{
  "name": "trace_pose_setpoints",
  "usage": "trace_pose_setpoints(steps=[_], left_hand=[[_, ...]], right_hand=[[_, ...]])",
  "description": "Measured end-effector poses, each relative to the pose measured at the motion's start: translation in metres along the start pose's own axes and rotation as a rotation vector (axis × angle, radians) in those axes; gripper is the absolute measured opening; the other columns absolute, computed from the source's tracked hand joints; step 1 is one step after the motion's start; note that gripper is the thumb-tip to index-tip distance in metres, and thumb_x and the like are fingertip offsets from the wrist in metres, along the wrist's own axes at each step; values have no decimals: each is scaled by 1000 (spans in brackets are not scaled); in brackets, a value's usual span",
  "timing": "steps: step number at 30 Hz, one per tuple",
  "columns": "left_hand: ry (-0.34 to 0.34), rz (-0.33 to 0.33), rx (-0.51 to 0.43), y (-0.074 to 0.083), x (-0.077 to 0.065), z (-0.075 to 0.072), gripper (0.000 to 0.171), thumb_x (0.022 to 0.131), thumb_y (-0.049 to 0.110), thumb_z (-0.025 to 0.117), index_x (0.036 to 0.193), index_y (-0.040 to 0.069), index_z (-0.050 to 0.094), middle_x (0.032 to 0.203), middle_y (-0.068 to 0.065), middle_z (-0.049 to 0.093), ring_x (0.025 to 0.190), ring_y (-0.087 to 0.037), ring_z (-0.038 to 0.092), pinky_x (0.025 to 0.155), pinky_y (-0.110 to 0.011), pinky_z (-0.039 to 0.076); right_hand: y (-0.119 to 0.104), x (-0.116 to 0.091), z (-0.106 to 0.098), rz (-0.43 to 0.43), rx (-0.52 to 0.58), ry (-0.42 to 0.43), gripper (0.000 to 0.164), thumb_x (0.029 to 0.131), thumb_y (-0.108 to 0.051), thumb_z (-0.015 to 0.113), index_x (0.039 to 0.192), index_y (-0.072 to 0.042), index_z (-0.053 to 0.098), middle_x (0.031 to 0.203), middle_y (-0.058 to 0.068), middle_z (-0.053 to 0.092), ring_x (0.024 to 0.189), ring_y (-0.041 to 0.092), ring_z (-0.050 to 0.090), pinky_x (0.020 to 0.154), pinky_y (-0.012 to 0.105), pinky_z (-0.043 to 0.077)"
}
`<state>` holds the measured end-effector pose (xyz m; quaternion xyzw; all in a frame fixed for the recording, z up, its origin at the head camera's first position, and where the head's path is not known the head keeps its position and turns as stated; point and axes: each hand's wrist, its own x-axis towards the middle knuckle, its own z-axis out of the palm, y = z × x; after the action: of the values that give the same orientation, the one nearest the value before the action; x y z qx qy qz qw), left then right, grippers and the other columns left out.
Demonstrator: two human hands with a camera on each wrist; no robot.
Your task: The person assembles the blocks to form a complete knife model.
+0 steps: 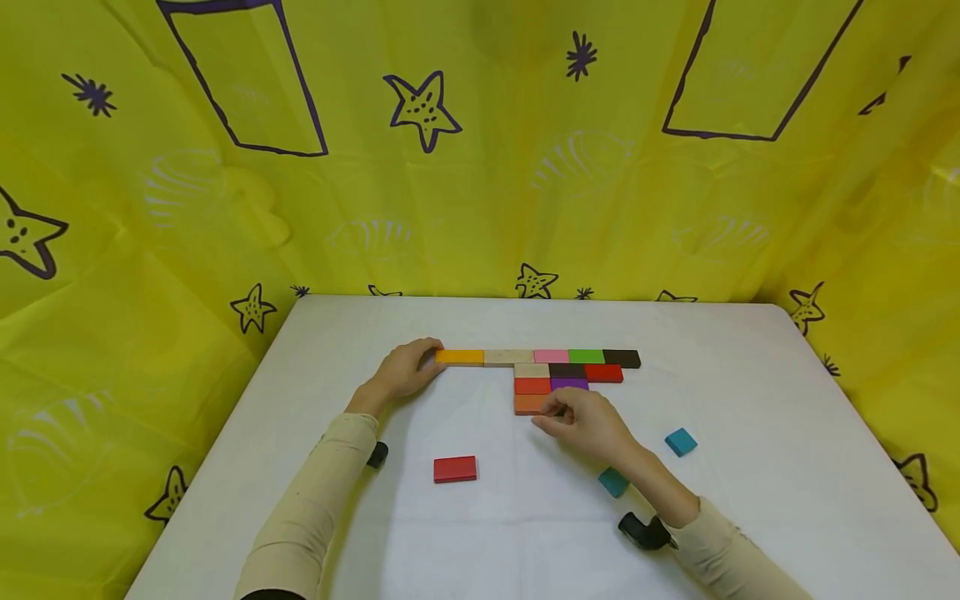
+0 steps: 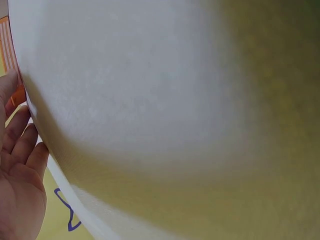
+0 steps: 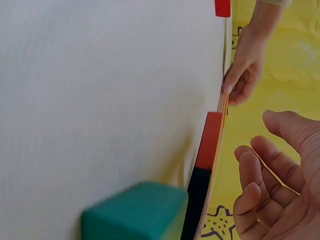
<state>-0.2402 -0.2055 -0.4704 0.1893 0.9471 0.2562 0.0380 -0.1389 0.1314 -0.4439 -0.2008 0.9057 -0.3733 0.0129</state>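
My left hand point(image 1: 406, 368) pinches the left end of a yellow-orange block point(image 1: 460, 357), thumb on the near side and fingers on the far side. That block ends a long top row with a beige block point(image 1: 508, 357), then pink, green and dark brown ones. Shorter rows sit against its near side, among them a red block point(image 1: 604, 373), a purple block point(image 1: 568, 384) and an orange block point(image 1: 528, 404). My right hand point(image 1: 588, 423) hovers beside the orange block, fingers loosely curled; in the right wrist view a gap shows between thumb and fingers, with nothing held.
A loose red block point(image 1: 454, 469) lies nearer me, left of centre. To the right are a blue block point(image 1: 681, 442) and a teal block point(image 1: 613, 482), the latter beside my right forearm. A yellow patterned curtain point(image 1: 480, 167) encloses the white table point(image 1: 750, 375) at back and sides.
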Motion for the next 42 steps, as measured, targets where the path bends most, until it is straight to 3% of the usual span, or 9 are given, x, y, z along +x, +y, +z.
trace_pose_setpoints(steps=[8, 14, 22, 33, 42], left_hand=[[-12, -13, 7, 0, 1, 0, 35, 103, 27, 63, 132, 8, 59, 136, -14, 63, 127, -34, 57, 113, -51, 42], [-12, -17, 6, 0, 1, 0, 35, 103, 27, 63, 132, 8, 59, 137, -14, 62, 127, -34, 57, 113, -52, 42], [-1, -10, 3, -2, 2, 2, 36, 102, 28, 63, 132, 9, 59, 136, -13, 63, 127, -33, 58, 113, -51, 42], [-6, -16, 9, -1, 2, 0, 36, 102, 28, 63, 133, 9, 59, 138, -13, 62, 130, -33, 56, 115, -50, 41], [-5, -21, -7, 0, 1, 0, 36, 102, 28, 63, 132, 8, 60, 137, -14, 62, 130, -34, 56, 115, -51, 41]], right_hand=[[-12, -1, 16, -59, 32, -46, 12, 88, -27, 82, 94, -19, 74, 90, -10, 70, 68, 7, 53, 60, 23, 48], [-23, -1, 28, -84, 61, -136, 15, 88, -27, 82, 97, -19, 74, 90, -13, 70, 59, 4, 51, 58, 23, 48], [-32, 1, 42, -150, 23, -237, 27, 86, -30, 83, 106, -15, 73, 97, -8, 70, 63, 4, 51, 65, 23, 49], [-41, 3, 53, -190, 48, -266, 30, 84, -25, 85, 109, -14, 72, 100, -5, 69, 62, 1, 51, 67, 22, 49], [-49, 8, 60, -182, 61, -341, 33, 84, -23, 86, 111, -12, 73, 102, -5, 69, 64, 2, 51, 64, 21, 47]])
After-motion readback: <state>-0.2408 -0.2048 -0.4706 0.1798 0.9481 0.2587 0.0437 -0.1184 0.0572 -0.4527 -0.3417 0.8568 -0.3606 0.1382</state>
